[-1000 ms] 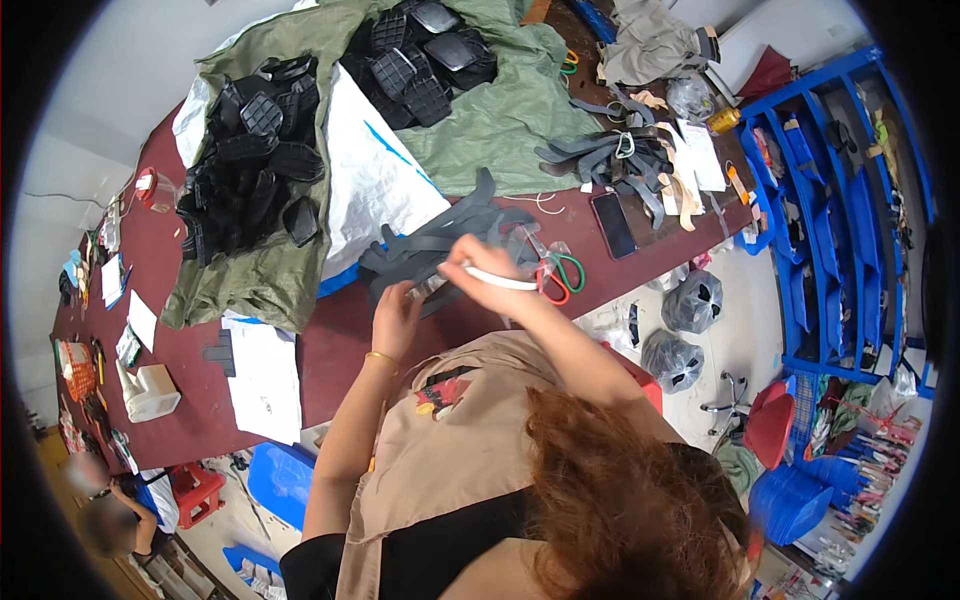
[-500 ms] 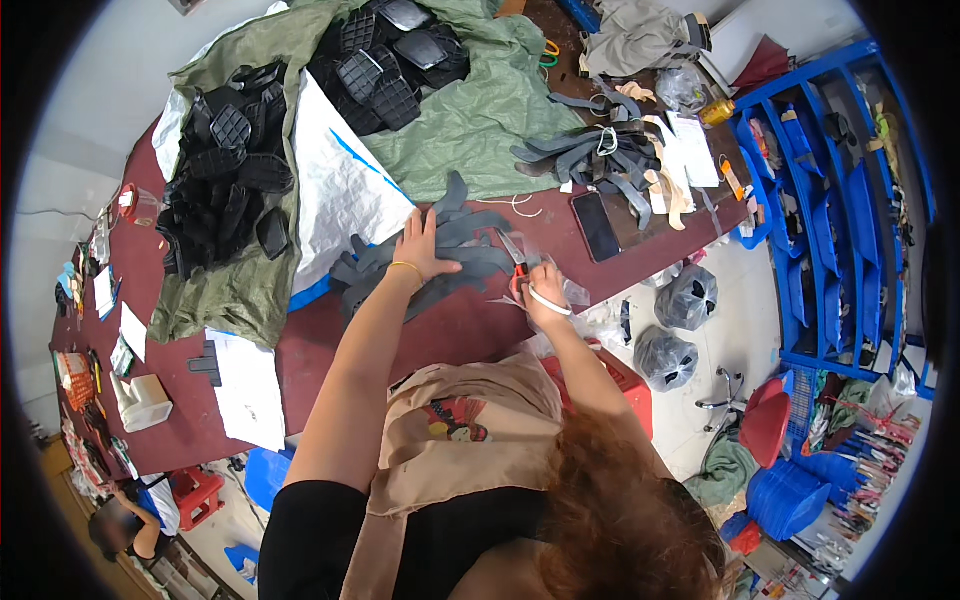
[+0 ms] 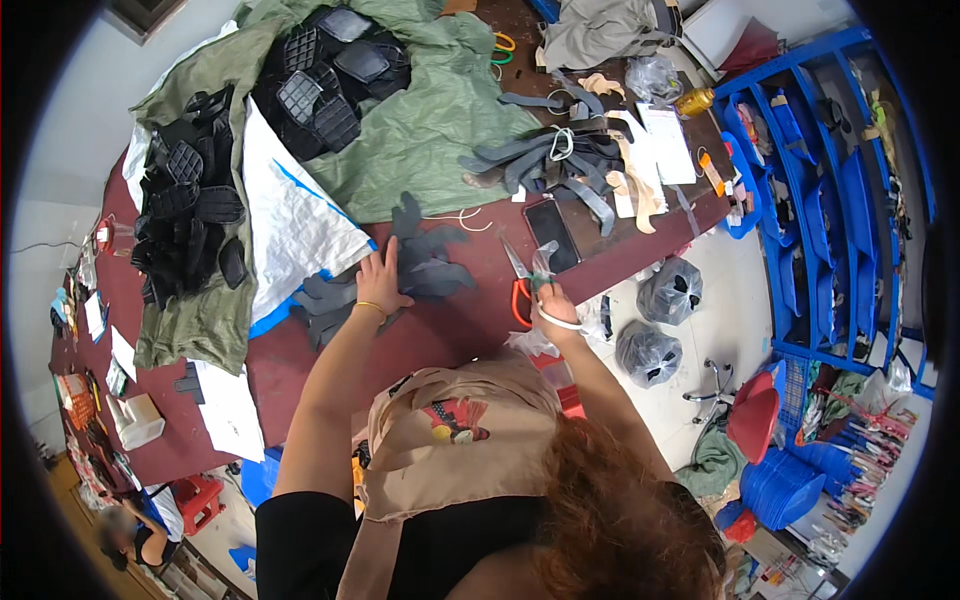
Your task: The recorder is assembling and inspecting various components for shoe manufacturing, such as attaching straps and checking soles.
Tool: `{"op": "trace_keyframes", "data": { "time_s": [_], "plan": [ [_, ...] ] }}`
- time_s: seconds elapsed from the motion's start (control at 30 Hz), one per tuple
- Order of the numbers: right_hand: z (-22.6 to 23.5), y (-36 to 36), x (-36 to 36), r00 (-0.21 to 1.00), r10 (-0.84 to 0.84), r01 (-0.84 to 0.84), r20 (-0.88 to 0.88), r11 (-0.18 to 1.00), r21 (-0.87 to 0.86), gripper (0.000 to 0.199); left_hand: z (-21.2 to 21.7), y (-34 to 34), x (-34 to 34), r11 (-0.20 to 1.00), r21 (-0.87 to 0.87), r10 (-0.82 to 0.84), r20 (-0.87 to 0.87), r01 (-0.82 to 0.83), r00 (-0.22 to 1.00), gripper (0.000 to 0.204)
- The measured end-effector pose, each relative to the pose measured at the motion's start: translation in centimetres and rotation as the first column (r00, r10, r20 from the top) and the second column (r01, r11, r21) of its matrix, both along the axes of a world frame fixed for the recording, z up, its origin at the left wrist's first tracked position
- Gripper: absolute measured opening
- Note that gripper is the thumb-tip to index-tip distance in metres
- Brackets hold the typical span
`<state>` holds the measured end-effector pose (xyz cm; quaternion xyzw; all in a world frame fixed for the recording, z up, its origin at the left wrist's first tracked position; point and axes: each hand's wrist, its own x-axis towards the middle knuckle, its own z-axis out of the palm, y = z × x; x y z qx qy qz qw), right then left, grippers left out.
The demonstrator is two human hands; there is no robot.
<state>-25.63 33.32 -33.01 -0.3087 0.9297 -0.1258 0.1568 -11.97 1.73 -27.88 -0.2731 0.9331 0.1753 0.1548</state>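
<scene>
Left hand point(image 3: 380, 285): fingers spread wide, laid flat on the grey strips point(image 3: 428, 247); nothing seen gripped. Right hand point(image 3: 553, 303), right of the grey strips: fingers bent at the handles of the scissors point(image 3: 517, 264); how firmly they close, or whether any pass through a loop, cannot be told.

Grey strips: loose, overlapping, on the dark red bench point(image 3: 470, 325); reference point for all entries.
Scissors: right of the strips, blades pointing away from the person, one orange-red loop visible.
Clear plastic point(image 3: 545, 258): crumpled, right of the strips, against the scissors.
White cord point(image 3: 462, 218): thin, curled, just beyond the strips.
Phone point(image 3: 552, 234): right of the strips, dark screen up.
White sheet point(image 3: 290, 215): left of the strips, its corner reaching them.
Green sheet point(image 3: 400, 150): beyond the strips.
Black pads point(image 3: 335, 100): heaped beyond the strips; others farther left.

Risks, as judged: the plastic could snag the scissors if lifted along with them; a loose right-hand hold could drop them over the bench's near edge; swinging the blades could scratch the phone; a sideways push by the left hand could scatter the unbound strips.
</scene>
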Motion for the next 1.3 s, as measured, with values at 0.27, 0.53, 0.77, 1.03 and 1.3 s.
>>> {"op": "trace_keyframes", "data": {
  "time_s": [0.27,0.53,0.77,1.03,1.3],
  "plan": [
    [1.8,1.2,-4.1,0.992,-0.126,0.125,0.022,0.907,-0.402,0.030,-3.9,3.4,0.6,0.957,0.088,0.283,-0.063,-0.277,0.957,0.075],
    [13.6,9.8,-13.2,0.937,-0.280,0.349,0.208,0.746,-0.567,0.018,-1.2,4.6,-8.7,0.902,0.339,0.420,-0.546,-0.267,0.725,0.058],
    [19.6,4.6,-14.3,0.981,0.163,-0.070,0.104,0.802,-0.594,0.026,5.6,3.8,-23.2,0.916,-0.038,0.360,-0.358,-0.398,0.862,0.124],
    [17.0,-4.2,-14.7,0.474,0.386,0.415,0.792,0.695,-0.587,0.025,11.8,15.7,-17.6,0.198,0.923,0.509,-0.385,0.331,0.770,0.061],
    [14.7,-7.6,-13.0,0.717,0.637,-0.485,0.284,0.748,-0.454,0.023,11.2,13.3,-5.7,0.711,0.682,0.489,-0.309,-0.168,0.816,0.014]
  ]
}}
